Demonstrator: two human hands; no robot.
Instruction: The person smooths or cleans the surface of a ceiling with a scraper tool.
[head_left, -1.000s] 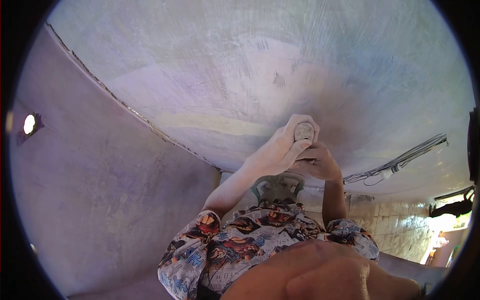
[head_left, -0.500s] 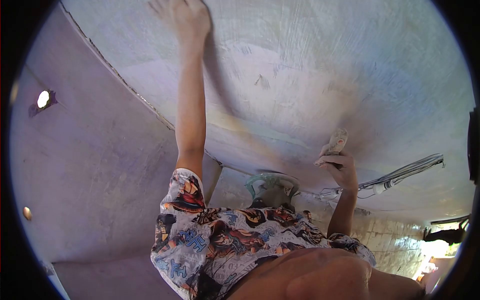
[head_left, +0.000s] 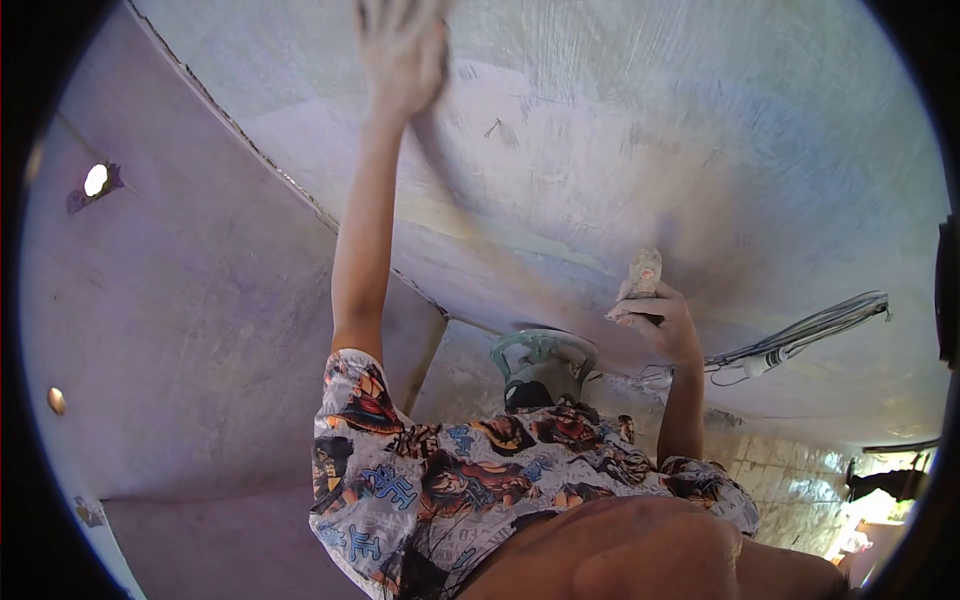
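Note:
My left hand [head_left: 405, 60] is raised at the top with its fingers spread over the pale plastered surface [head_left: 590, 130]. It holds nothing, and its fingertips run out of the view. Lower on the right, my right hand [head_left: 672, 325] is closed round a whitish, plaster-crusted hand tool [head_left: 645, 272]. The tool's rounded end, with a small hole in it, sticks up past the fingers; its far part is hidden in the grip. A small nail-like bit [head_left: 493, 127] juts from the plaster between my hands.
A bundle of grey cables [head_left: 820, 325] with a bulb-like fitting [head_left: 765, 362] lies right of my right hand. A green stool-like object [head_left: 545, 345] shows beyond my printed shirt [head_left: 480, 475]. On the left stands a purplish wall [head_left: 200, 350] with a bright round spot [head_left: 96, 180].
In the view, my left hand has shifted right and slightly down. My right hand, still holding the tool, sits a little further left. The background has shifted slightly too.

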